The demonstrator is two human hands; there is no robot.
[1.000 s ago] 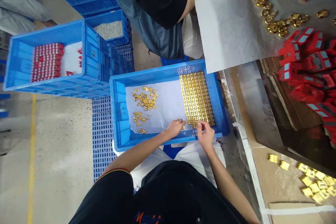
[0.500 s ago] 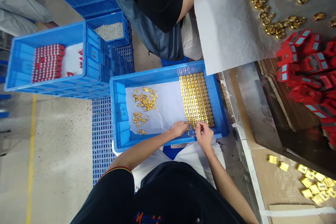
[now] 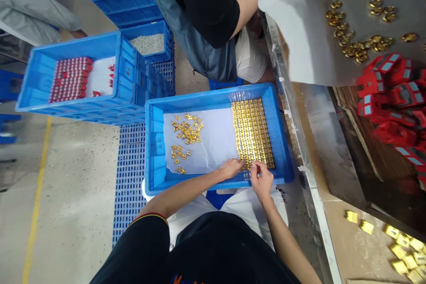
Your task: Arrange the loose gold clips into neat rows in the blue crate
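A blue crate (image 3: 213, 96) rests across my lap, lined with white paper (image 3: 218, 135). Tight rows of small shiny gold pieces (image 3: 251, 131) fill its right part. Loose gold pieces (image 3: 189, 132) lie scattered on the paper at the left. My left hand (image 3: 233, 167) is at the near left corner of the rows, fingers drawn together; what they hold is too small to make out. Just right of it, my right hand (image 3: 262, 179) pinches at the near edge of the rows, its fingertips over the gold pieces. Anything between those fingertips is hidden.
Left stands a stacked blue crate (image 3: 71, 46) with red pieces (image 3: 71, 79), beside a bin of pale granules (image 3: 148, 44). A co-worker's arm (image 3: 248, 4) reaches to the workbench at right. That bench holds gold rings (image 3: 359, 46), red toy parts (image 3: 388, 97) and yellow-gold blocks (image 3: 404, 253).
The view has shifted, so the surroundings sit slightly lower and further right. My two hands stay at the near edge of the rows, with the right fingertips now nearer the gold pieces.
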